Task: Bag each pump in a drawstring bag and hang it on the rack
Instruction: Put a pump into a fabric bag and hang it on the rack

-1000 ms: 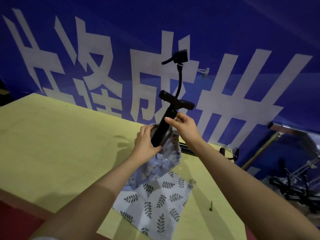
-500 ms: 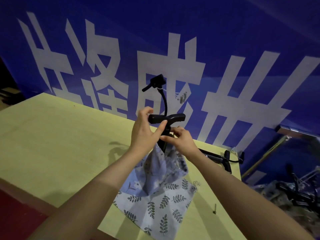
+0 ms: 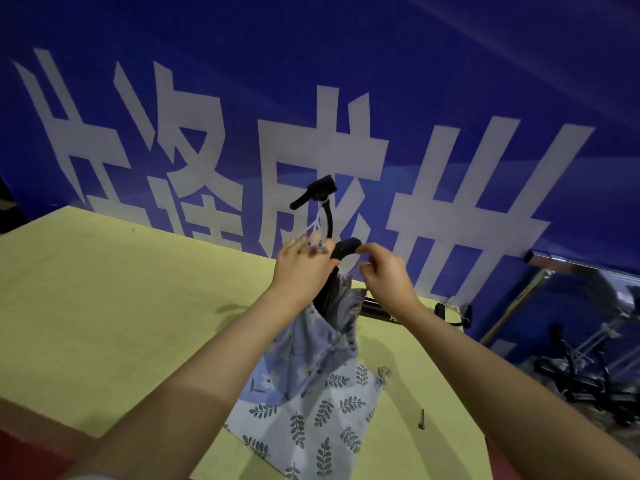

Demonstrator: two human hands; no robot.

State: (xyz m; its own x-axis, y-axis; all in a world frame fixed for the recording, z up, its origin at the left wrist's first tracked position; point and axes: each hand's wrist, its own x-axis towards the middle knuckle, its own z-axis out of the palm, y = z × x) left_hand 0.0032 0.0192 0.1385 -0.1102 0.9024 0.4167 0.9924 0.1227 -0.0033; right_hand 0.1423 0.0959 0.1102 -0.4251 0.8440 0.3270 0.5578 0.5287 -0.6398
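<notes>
Pump [image 3: 334,271] stands mostly sheathed in the drawstring bag [image 3: 311,344] near the table's [image 3: 104,306] far edge, the left hand [image 3: 300,268] pinching the cord, the right hand [image 3: 384,271] seemingly pinching cord beside the exposed handle; cinching and hanging remain.

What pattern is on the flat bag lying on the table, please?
Dark leaf sprigs on a pale blue-white ground; the flat bag shows best in the head view, beneath the bag being filled.
</notes>
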